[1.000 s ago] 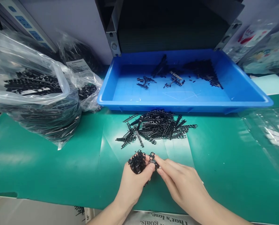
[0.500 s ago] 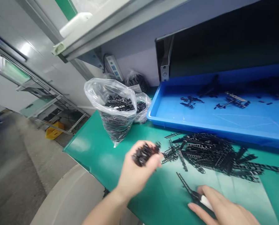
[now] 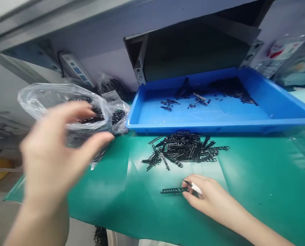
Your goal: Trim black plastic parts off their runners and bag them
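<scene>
My left hand [image 3: 57, 147] is raised in front of the clear plastic bag [image 3: 62, 89], thumb and fingers apart with nothing between them. Black plastic pieces [image 3: 91, 119] fill the bag, partly hidden behind the hand. Low over the green table, my right hand [image 3: 206, 193] is closed around a small white-handled tool [image 3: 196, 188] with a thin dark tip. At its thumb and fingertips is the end of a black ladder-like plastic strip [image 3: 171, 190], pointing left. A pile of similar black strips [image 3: 185, 147] lies just beyond this hand.
Behind the pile stands a blue tray [image 3: 219, 123] holding scattered black parts. A smaller bag of black pieces [image 3: 118, 116] sits at its left, near a power strip [image 3: 77, 70]. A shelf beam [image 3: 65, 29] runs overhead. Plastic packaging [image 3: 282, 54] is at the right.
My left hand has let go of its clump of small black pieces, which is out of sight, and opened near the bag. The view has swung right; the right hand still holds the tool and strip.
</scene>
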The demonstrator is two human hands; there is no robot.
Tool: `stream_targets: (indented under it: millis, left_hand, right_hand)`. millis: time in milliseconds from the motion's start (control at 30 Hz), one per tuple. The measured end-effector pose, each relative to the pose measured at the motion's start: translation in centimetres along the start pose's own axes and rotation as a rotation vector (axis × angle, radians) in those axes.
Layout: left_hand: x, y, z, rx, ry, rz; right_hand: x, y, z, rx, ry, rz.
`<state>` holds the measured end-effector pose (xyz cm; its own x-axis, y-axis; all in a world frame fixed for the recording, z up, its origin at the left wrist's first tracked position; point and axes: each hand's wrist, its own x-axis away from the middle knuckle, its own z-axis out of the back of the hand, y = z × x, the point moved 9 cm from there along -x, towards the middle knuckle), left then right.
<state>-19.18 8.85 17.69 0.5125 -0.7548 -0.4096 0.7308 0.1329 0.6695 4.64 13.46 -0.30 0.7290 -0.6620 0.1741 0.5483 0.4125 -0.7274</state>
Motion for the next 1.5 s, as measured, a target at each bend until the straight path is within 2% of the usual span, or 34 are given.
stream_targets:
  millis: [33,67,100,133,167,200,233,267,333,400,533,600,667,767,867,1100,1267,1500]
  left_hand:
    - [2.0,0.9,-2.7,-0.028,-0.124,-0.126]
    - [4.1,0.9,-6.1,0.013,-0.334,-0.154]
    - [6.6,0.0,-9.8,0.068,-0.596,-0.070]
    - [9.2,-1.0,-12.8,0.171,-0.809,0.066]
    - [11.6,-1.8,-15.1,0.303,-0.974,0.230]
    - [13.9,-2.2,-17.0,0.443,-1.108,0.391]
    - [15.8,-2.2,-18.2,0.571,-1.194,0.525]
    - [17.1,-2.1,-19.1,0.668,-1.230,0.626]
    - [18.4,-2.0,-19.8,0.762,-1.190,0.723]
    - [18.6,-2.2,-19.7,0.741,-1.082,0.702]
    - [17.9,-2.3,-18.7,0.506,-0.904,0.423]
    - [17.9,-2.3,-18.5,0.447,-0.873,0.354]
    - [18.4,-2.7,-18.9,0.517,-0.882,0.465]
    - [19.1,-3.2,-19.3,0.722,-0.851,0.747]
    - [19.1,-3.0,-19.6,0.868,-0.814,0.880]
    - [18.9,-2.5,-19.9,0.969,-0.811,0.911]
    - [18.7,-2.3,-19.7,0.957,-0.785,0.930]
    - [18.9,-2.1,-20.0,0.938,-0.776,0.939]
  right_hand:
    - [0.1,-0.1,0.3,-0.037,-0.006,-0.005]
    - [0.3,-0.1,0.6,-0.067,-0.013,-0.005]
    - [0.4,-0.3,0.8,-0.091,-0.021,0.001]
    - [0.6,-0.5,0.9,-0.109,-0.028,0.016]
    - [0.7,-0.8,1.0,-0.121,-0.033,0.037]
    - [0.8,-1.0,1.1,-0.131,-0.035,0.063]
    - [0.9,-1.2,1.1,-0.143,-0.033,0.085]
    - [1.0,-1.3,1.1,-0.155,-0.032,0.097]
    - [1.1,-1.1,1.0,-0.185,-0.022,0.093]
    - [1.0,-0.6,0.9,-0.218,-0.005,0.066]
    - [0.6,0.0,0.9,-0.259,-0.003,-0.003]
    - [0.5,0.4,0.9,-0.261,-0.002,-0.049]
    - [0.6,0.8,1.1,-0.256,0.021,-0.085]
    - [1.1,0.7,0.9,-0.230,0.050,-0.054]
    - [1.7,0.1,0.0,-0.160,0.013,0.004]
    - [2.0,-1.2,-1.2,0.143,0.011,0.109]
    - [2.2,-1.8,-0.6,0.223,0.086,0.173]
    - [2.4,-2.2,-0.3,0.303,0.202,0.171]
